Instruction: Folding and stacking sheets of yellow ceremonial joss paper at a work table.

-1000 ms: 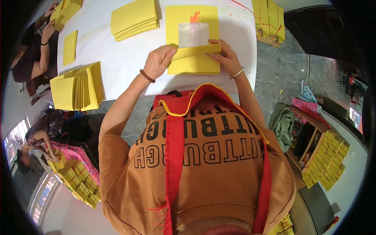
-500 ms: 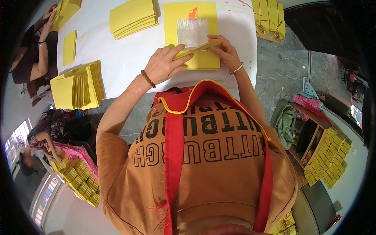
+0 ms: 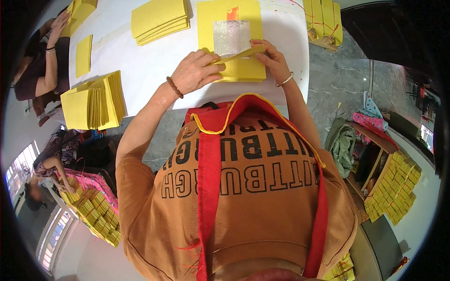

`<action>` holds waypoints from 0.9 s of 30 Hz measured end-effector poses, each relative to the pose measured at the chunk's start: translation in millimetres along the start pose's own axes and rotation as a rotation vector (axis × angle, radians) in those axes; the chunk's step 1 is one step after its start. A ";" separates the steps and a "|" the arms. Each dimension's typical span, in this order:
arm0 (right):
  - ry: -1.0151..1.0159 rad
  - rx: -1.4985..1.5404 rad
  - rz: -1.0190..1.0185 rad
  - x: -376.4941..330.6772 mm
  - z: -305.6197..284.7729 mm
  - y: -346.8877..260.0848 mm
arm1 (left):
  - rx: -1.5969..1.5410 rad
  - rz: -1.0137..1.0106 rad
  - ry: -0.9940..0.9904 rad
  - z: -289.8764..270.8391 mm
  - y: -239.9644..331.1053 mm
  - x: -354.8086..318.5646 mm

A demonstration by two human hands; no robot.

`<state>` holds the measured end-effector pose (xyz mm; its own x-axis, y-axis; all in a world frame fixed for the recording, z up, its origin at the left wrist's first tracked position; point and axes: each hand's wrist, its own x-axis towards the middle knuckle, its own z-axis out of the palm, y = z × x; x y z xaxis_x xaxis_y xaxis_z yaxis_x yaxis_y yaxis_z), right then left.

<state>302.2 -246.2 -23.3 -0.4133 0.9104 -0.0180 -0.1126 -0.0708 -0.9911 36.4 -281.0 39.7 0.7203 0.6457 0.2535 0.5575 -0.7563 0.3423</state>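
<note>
Directly beneath the silver square (image 3: 232, 37) lies the yellow sheet (image 3: 205, 25); a folded yellow strip (image 3: 241, 55) slants across the square's near edge. Right of the square, the right hand (image 3: 275, 61) pinches the strip's end between thumb and fingers; left of it, the left hand (image 3: 194, 72) touches the other end, fingers slightly parted, grip unclear. A yellow stack (image 3: 159, 19) lies farther left.

Left hand (image 3: 197, 72), seen from where I stand: back up, fingers bent toward the right hand (image 3: 273, 60). Right hand: thumb and fingers pinched, thumb on the wearer's side. Behind the grip, left forearm (image 3: 149, 118) and right forearm (image 3: 302, 110) splay outward.
</note>
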 end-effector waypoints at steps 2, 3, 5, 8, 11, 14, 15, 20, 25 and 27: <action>-0.010 0.008 0.007 0.1 -2.5 -0.2 | -0.016 -0.028 0.058 -0.1 0.8 0.5; -0.030 0.012 -0.045 0.4 -5.6 0.7 | -0.032 -0.056 0.115 -0.7 1.7 1.5; -0.052 0.017 -0.098 1.2 -6.9 1.3 | -0.091 -0.152 0.137 -1.4 4.0 3.8; -0.041 0.075 -0.021 0.9 -4.3 1.5 | -0.104 -0.237 0.179 6.4 -1.1 4.7; 0.033 -0.028 0.040 0.4 0.2 3.9 | 0.041 -0.115 0.166 10.3 -1.8 0.9; 0.023 0.004 0.017 1.5 -0.9 3.5 | 0.134 0.009 0.073 5.0 5.8 0.9; 0.014 0.001 -0.013 2.2 -2.8 5.9 | 0.128 0.023 0.014 3.9 8.4 0.4; 0.011 0.013 -0.023 2.0 -3.3 5.6 | 0.091 -0.068 -0.072 4.2 10.6 -1.2; 0.013 0.008 0.002 2.0 -3.6 5.0 | 0.039 -0.020 -0.072 2.6 5.4 0.5; 0.010 0.009 0.013 2.3 -2.8 2.6 | 0.021 -0.011 -0.060 3.8 3.0 -0.6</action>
<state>303.5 -243.2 -26.3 -0.4056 0.9135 -0.0327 -0.1155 -0.0867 -0.9895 39.2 -284.0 37.2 0.7370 0.6473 0.1944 0.5741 -0.7514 0.3253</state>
